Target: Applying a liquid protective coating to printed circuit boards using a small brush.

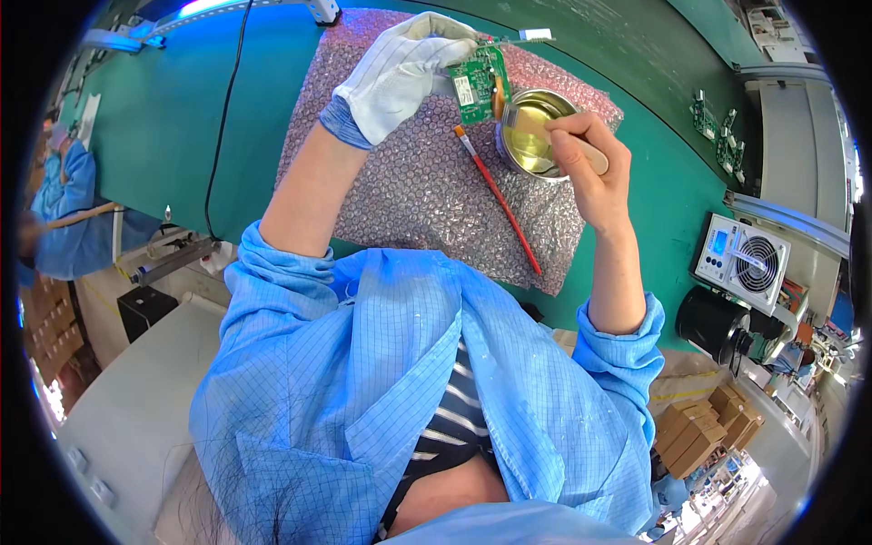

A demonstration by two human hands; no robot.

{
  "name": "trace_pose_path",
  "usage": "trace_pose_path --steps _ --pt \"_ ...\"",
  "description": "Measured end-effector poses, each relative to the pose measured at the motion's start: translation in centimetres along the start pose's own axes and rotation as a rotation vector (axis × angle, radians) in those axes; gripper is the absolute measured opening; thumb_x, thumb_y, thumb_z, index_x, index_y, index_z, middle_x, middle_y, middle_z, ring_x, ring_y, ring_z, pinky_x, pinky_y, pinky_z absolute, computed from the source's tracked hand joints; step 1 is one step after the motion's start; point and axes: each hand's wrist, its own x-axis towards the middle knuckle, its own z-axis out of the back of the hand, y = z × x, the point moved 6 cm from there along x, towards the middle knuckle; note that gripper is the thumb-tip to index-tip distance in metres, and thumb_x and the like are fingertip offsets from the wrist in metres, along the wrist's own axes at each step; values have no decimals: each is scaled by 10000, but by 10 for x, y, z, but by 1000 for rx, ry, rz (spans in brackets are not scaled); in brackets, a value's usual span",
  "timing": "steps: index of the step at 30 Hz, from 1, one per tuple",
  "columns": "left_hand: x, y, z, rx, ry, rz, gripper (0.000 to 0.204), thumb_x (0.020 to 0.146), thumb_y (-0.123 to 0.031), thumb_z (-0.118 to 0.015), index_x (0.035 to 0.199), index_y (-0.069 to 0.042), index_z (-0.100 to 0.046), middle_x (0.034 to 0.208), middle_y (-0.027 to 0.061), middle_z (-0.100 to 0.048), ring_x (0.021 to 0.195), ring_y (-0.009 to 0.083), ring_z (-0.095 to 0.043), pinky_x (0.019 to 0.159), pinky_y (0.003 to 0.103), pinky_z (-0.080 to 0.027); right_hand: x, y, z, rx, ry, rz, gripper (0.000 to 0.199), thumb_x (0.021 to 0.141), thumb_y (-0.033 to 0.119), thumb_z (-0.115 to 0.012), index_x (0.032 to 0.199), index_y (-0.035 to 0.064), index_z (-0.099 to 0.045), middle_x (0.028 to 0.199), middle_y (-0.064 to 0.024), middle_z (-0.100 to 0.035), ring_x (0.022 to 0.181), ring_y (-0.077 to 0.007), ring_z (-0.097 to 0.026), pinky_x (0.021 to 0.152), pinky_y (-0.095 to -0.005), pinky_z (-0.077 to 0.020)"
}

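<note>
Metal tin (pixel 531 136) – yellowish liquid inside | right hand (pixel 590 168) grips wooden handle (pixel 586 154) | gloved left hand (pixel 400 77) pinches circuit board (pixel 477 84)

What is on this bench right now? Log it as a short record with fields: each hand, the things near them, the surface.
left hand: left hand in a white glove, holds a green circuit board upright over the tin
right hand: bare right hand, grips a pale wooden handle reaching into the tin
tin: round metal tin, open, yellowish liquid inside
brush: red-handled brush lying on the wrap, apart from both hands
surface: bubble wrap sheet on a green table
</note>
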Motion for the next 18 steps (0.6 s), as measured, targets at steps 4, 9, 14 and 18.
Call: trace_pose_path --steps 4,9,14,18 --pt "-2 3 1 -166 -25 77 316 919 -267 -633 1127 -39 -568 1059 37 -598 982 146 -620 856 340 -531 -6 -3 -1 18 -34 -8 160 930 159 -606 983 10 -626 738 9 -576 633 -47 -510 564 -198 -407" --pt "-1 3 2 -207 -126 14 300 923 -220 -629 1148 -33 -563 1063 50 -608 1009 158 -622 882 366 -535 -14 -7 -17 -65 -141 -2 133 923 122 -598 948 -8 -604 682 -9 -567 579 -59 -513 518 -203 -405" --pt "-5 1 4 -218 -169 -49 300 916 -213 -640 1137 -30 -554 1069 61 -610 1008 163 -622 885 376 -540 -11 -1 -13 67 -309 -11 117 925 100 -577 922 -15 -595 672 -15 -567 558 -61 -515 511 -201 -408" --pt "-5 -3 -2 -217 -219 -44 297 915 -220 -642 1126 -33 -548 1072 69 -609 1018 171 -618 894 376 -535 -13 -7 -20 34 -377 21 94 916 75 -567 898 -15 -586 655 -15 -560 543 -61 -512 493 -206 -410"
